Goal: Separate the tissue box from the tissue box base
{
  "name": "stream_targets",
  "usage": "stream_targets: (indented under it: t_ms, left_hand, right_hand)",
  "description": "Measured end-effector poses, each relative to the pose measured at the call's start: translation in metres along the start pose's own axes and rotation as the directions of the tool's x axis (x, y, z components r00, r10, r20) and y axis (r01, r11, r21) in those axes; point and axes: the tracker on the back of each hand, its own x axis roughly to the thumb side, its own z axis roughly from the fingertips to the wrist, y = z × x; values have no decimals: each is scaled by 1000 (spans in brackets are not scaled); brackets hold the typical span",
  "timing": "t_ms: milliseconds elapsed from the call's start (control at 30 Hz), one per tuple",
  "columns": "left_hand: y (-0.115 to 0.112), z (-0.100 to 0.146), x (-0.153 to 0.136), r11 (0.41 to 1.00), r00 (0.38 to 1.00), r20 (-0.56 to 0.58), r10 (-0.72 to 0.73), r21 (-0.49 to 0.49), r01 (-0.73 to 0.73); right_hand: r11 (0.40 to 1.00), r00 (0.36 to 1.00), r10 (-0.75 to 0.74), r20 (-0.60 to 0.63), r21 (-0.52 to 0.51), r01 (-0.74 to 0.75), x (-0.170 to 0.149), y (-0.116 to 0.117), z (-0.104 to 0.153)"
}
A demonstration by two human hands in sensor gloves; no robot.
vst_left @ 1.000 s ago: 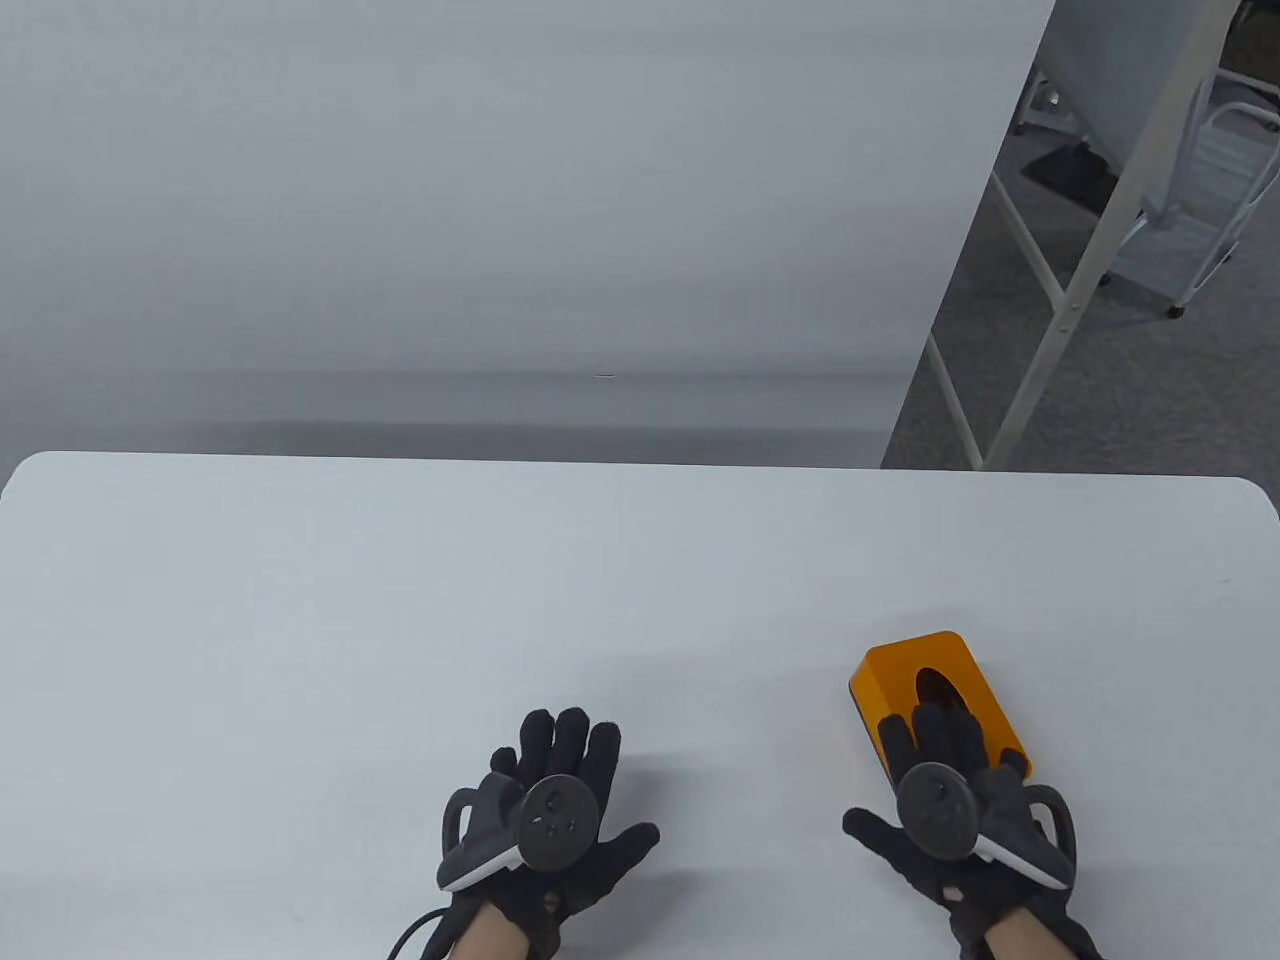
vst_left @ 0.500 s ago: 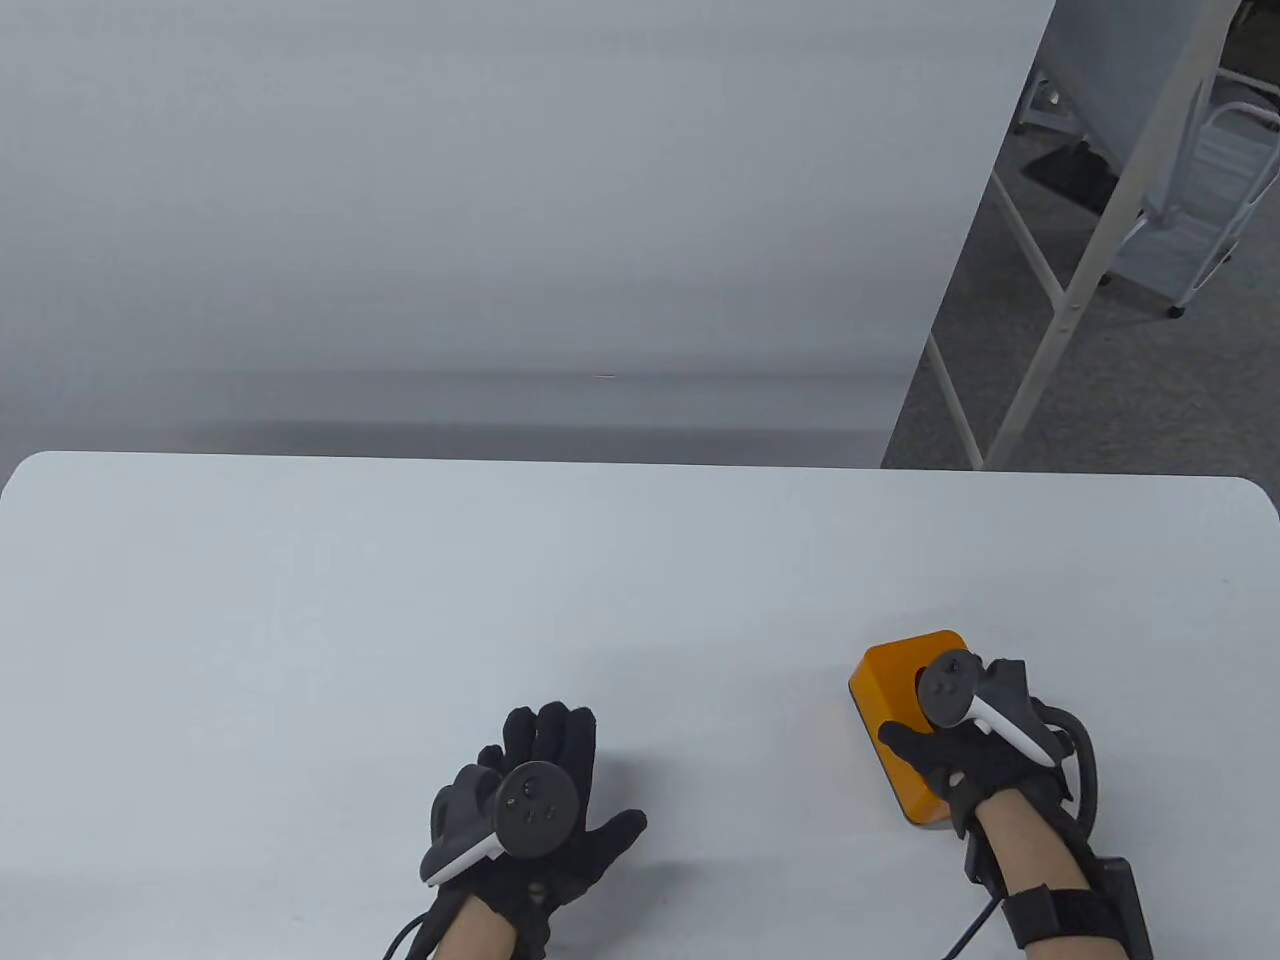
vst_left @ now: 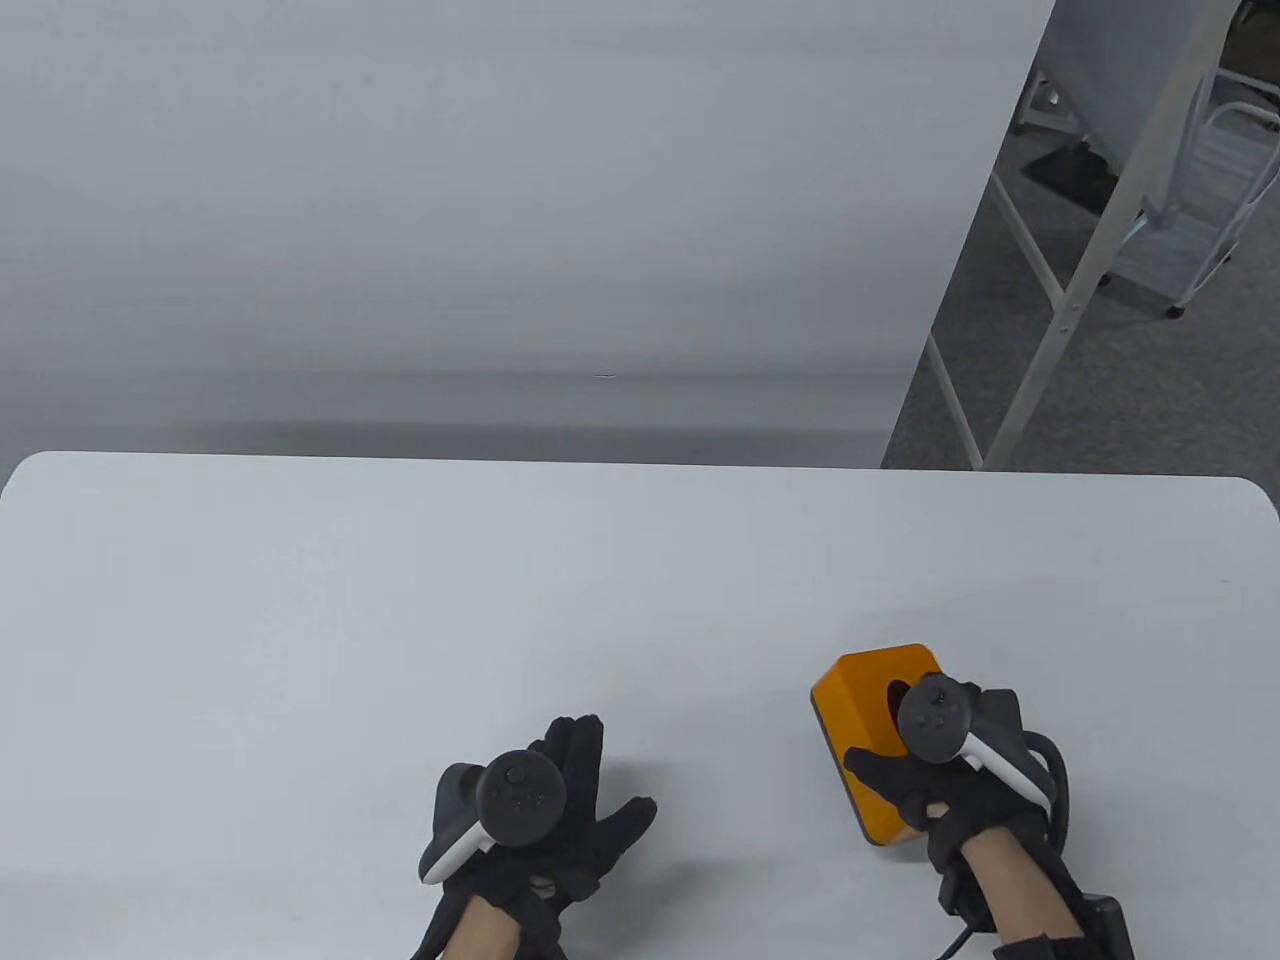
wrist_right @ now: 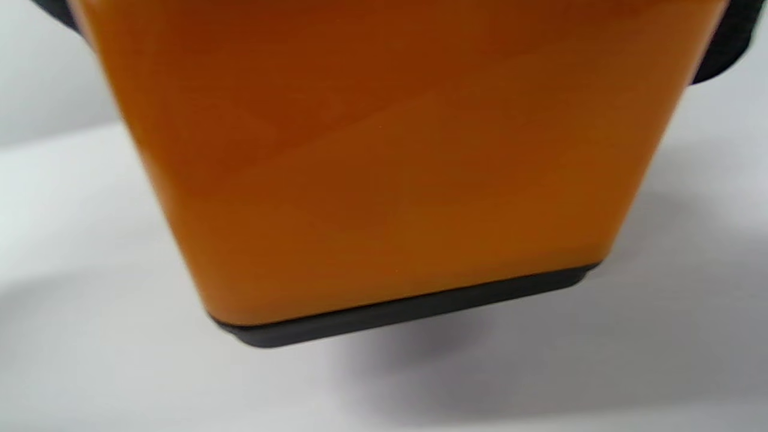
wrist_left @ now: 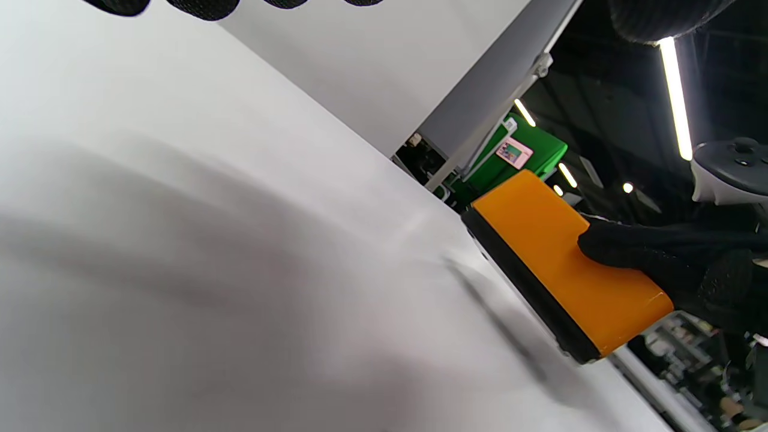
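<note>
table view: the orange tissue box [vst_left: 868, 720] sits on the white desk [vst_left: 500, 600] at the near right, with its dark tissue box base [vst_left: 826, 728] showing as a thin strip along the box's left edge. the two are not yet apart, so the separation itself is all left to do; my read is that only the first grasp is made. the right hand [vst_left: 950, 790] reaches over the box's near end, thumb on its left wall, the rest of the fingers hidden behind the tracker, so it grips the box across its width. the left hand [vst_left: 545, 810] is well to the left of the box, palm turned down over the desk, fingers spread and touching nothing i can make out.

left wrist view: the box lies to the right, base flush under it. the right hand's black thumb presses the orange side wall. the left hand's fingertips [wrist_left: 204, 6] only peek in at the top, holding nothing.

right wrist view: the near end wall of the box fills the frame, blurred, the base a dark lip beneath it. whether the box rests on the desk or is slightly raised, i cannot tell.
</note>
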Motion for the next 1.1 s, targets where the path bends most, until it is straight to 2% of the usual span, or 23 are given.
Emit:
stream_targets:
  t_ms: [67,133,267,400,467,600,700,800,900,967,1100]
  left_hand:
    - [-5,-3,0,990,990,17,143,-21,-142]
    - [-10,-5,0,959,959,30,281,-55,-280]
    - [-20,-10,3,857,855,65,514,-77,-509]
    - [-31,-11,6,789,786,71,614,-69,-610]
    - [-36,-12,9,751,748,66,661,-59,-658]
    - [-44,-15,14,698,697,49,715,-101,-709]
    - [-44,-16,15,728,726,54,686,-66,-683]
    - [-48,-17,13,690,689,48,724,-67,-721]
    - [-50,-17,8,651,650,51,758,-6,-759]
    - [-49,-17,7,653,653,40,757,-12,-757]
    - [-47,-17,8,665,665,37,746,12,-747]
  right_hand:
    - [989,984,-147,96,4,147,11,4,8]
    - [955,936,-296,191,36,295,19,10,13]
    - [815,751,-578,319,175,553,37,31,16]
    - [710,629,-702,334,251,658,54,49,18]
    - [681,586,-728,356,278,678,62,57,19]
    - [648,532,-754,384,309,696,74,70,20]
    - [612,492,-777,393,289,736,75,76,21]
    - [583,457,-796,397,305,753,77,83,20]
    - [587,458,-793,402,303,751,77,85,19]
    - [590,462,-792,399,307,747,77,86,18]
    - [616,497,-767,407,249,747,75,78,17]
